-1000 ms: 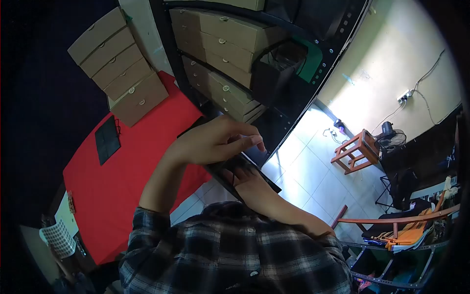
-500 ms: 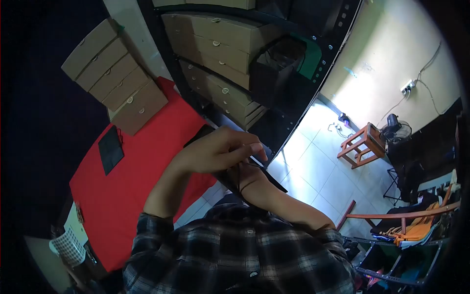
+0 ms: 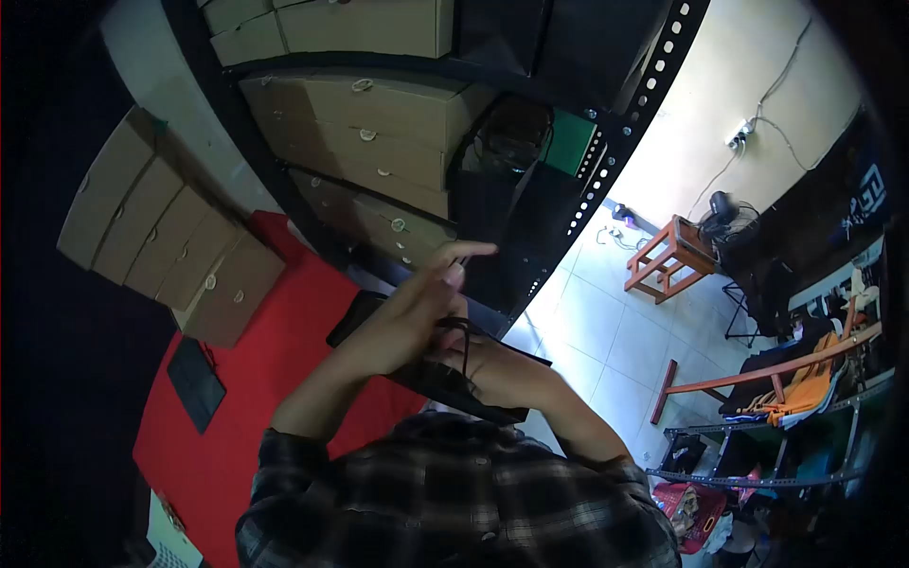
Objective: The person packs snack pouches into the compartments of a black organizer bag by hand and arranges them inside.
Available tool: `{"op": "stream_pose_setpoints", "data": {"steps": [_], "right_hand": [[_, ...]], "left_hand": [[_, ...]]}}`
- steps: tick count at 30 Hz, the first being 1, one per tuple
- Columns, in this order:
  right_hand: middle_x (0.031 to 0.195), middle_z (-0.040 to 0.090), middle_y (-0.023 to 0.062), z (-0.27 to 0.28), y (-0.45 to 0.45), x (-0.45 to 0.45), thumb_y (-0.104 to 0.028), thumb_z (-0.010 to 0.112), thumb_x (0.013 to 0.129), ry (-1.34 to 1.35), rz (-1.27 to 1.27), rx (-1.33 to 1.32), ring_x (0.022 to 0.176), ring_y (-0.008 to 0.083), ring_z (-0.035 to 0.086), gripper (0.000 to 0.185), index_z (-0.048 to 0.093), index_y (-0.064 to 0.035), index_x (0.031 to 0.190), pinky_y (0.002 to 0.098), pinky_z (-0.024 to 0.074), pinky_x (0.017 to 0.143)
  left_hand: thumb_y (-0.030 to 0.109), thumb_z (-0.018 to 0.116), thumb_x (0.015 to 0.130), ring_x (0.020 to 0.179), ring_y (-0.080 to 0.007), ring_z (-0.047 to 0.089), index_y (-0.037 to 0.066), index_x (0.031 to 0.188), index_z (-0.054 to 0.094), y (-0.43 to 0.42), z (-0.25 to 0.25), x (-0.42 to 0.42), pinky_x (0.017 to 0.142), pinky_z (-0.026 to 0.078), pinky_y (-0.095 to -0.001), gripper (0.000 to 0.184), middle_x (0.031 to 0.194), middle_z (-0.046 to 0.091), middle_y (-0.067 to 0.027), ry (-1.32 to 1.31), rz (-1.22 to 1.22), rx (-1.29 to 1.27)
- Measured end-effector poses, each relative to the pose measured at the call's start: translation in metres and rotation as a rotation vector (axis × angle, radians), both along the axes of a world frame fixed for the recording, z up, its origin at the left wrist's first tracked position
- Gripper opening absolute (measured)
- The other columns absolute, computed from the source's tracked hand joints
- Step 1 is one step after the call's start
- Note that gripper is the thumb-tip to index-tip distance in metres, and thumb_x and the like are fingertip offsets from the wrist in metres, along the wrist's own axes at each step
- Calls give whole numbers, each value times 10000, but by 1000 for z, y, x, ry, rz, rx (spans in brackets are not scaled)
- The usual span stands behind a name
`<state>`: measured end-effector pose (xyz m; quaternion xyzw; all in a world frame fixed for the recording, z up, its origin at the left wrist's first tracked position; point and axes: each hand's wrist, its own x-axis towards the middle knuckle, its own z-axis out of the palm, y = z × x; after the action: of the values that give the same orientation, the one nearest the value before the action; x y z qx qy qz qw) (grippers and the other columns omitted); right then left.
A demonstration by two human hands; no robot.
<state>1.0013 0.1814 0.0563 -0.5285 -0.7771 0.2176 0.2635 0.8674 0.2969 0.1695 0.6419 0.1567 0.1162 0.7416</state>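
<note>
My left hand (image 3: 409, 325) is raised over my right, its index finger stretched out and its thumb close beneath. Thin dark lines between them look like part of a black cord (image 3: 468, 333), pinched there. The cord loops across my right hand (image 3: 478, 367), whose fingers are mostly hidden below the left and closed on a flat black bag-like thing (image 3: 504, 409). This dark piece lies across in front of my chest, one end showing left of my wrist. On the red cloth (image 3: 312, 312) lies a similar flat black thing (image 3: 196, 385) with a cord.
Black metal shelving (image 3: 559, 213) ahead holds cardboard drawer boxes (image 3: 355, 118) and a dark bag. More cardboard drawers (image 3: 213, 293) stand on the red cloth. At right are a wooden stool (image 3: 672, 256), a fan (image 3: 729, 222) and a low rack (image 3: 757, 464) with folded clothes.
The view has shifted, so the shelving sits further left. My left index finger has straightened from a curled pose. The cord loop over my right hand shows more clearly.
</note>
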Motion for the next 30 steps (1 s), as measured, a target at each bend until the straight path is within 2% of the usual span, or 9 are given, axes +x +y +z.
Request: {"op": "stream_pose_setpoints", "data": {"steps": [3,5,8,11,15,18,22,26,30], "right_hand": [[1145,619,201,29,-14,30,121,438,778,453,-160,-76,1153,347,562,317,651,5,982,389,434,1010],[907,643,159,35,-25,31,127,445,777,761,-490,216,932,261,629,236,652,21,819,335,496,848],[888,629,149,20,-40,24,105,418,820,582,-985,627,868,221,597,217,595,7,741,303,460,761],[934,610,156,-25,-36,-7,40,513,827,486,-842,526,911,276,585,169,621,-16,944,358,451,829],[1212,542,203,-56,-28,-53,-137,668,842,461,-556,153,1098,356,528,624,379,-3,1378,404,411,958],[1391,401,264,-94,-24,-63,-250,733,821,594,-441,-45,1276,396,421,900,173,-6,1481,418,351,1056],[1498,55,351,-110,-30,-72,-396,811,735,584,-470,-94,1441,436,78,1234,-85,-35,1503,430,191,1162],[1495,-100,345,-119,-35,-88,-422,842,687,385,-536,249,1391,559,44,1237,-20,-117,1520,537,204,1137],[1490,-95,353,-111,-43,-92,-376,855,680,347,-662,215,1383,576,21,1192,34,-172,1519,581,224,1113]], "left_hand": [[376,429,976,575,-83,452,88,1396,379,30,-6,2,549,347,-202,512,717,519,-4,-66,63,-110],[290,442,934,673,-123,506,74,1419,344,43,-9,3,621,402,-241,539,821,556,-59,-142,55,-200],[247,450,921,803,-152,541,80,1440,306,51,-27,17,737,452,-292,564,930,566,-96,-302,93,-228],[213,459,911,899,-166,542,91,1456,268,45,-32,25,842,467,-350,590,1019,564,-105,-360,197,-203],[143,423,889,957,-173,539,50,1338,404,29,-39,35,894,475,-413,458,1108,558,-99,-365,201,-234],[31,371,891,990,-158,525,30,1062,549,31,-66,56,943,451,-417,247,1147,537,-97,-410,106,-139],[63,394,913,989,-162,527,43,1027,535,10,-84,75,965,439,-446,182,1174,510,-104,-472,169,-263],[113,426,922,983,-190,519,73,962,511,-14,-73,82,971,431,-493,102,1146,494,-83,-714,264,-266],[191,459,928,964,-206,495,118,946,475,-34,-51,80,981,416,-521,77,1101,489,-67,-869,353,-386]]}}
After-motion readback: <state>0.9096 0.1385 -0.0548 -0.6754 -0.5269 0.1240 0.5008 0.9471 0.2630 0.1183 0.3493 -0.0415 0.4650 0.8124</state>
